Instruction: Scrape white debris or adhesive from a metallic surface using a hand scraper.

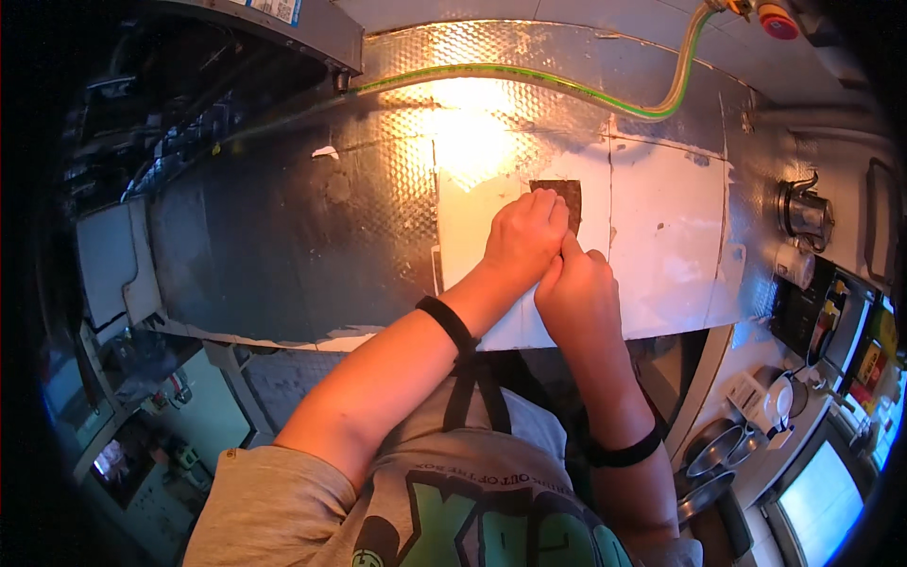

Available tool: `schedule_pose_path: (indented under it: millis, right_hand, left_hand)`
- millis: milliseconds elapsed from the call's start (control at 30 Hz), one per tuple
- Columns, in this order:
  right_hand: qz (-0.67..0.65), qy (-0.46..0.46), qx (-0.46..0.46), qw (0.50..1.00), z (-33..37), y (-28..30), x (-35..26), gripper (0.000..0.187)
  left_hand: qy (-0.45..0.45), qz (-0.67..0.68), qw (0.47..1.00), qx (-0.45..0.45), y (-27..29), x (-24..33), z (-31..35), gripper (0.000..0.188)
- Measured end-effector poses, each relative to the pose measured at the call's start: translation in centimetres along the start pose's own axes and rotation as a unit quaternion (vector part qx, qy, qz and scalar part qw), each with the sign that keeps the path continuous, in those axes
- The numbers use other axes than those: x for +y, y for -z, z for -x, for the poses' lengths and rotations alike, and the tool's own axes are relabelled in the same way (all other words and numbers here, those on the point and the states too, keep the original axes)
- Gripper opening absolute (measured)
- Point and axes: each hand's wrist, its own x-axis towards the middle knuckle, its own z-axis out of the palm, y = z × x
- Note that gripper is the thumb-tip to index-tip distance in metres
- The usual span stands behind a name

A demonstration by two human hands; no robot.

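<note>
Both my hands meet over a white panel (661,236), near the middle of the view. My left hand (524,230) is closed in a fist, its knuckles over the lower left part of a flat dark brown rectangle (572,200). Just below and to the right, my right hand (581,295) is closed too, its thumb side against the left hand. Whatever the fingers grip is hidden by the hands. The rectangle looks rough and lies against the white surface; whether either hand holds it does not show.
Torn silver foil (378,142) surrounds the white area. A clear hose (529,77) with a green stripe runs across the far side toward a red knob (778,21). A metal box (302,33) stands far left. A metal kettle (808,217) and several pans (715,449) are at the right.
</note>
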Motion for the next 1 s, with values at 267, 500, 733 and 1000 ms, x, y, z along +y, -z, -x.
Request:
schedule_pose_path:
  millis: [267,500,733,1000]
  right_hand:
    - [-0.026,0.028,0.029,0.999,-0.8,-0.4,-0.3,0.025]
    - [0.008,0.016,0.012,1.0,-0.6,0.1,-0.2,0.023]
    - [-0.007,0.027,0.0,1.0,-0.8,0.4,0.0,0.021]
    - [-0.005,0.016,0.01,1.0,-0.5,0.4,-0.2,0.024]
  left_hand:
    - [0.014,-0.021,1.0,0.016,0.1,-0.2,-0.6,0.025]
    - [0.026,-0.01,1.0,0.013,0.1,0.1,-0.4,0.023]
    - [0.039,-0.017,0.999,0.011,-0.6,0.2,-0.3,0.025]
    - [0.044,-0.005,0.998,0.048,-1.2,0.6,0.2,0.025]
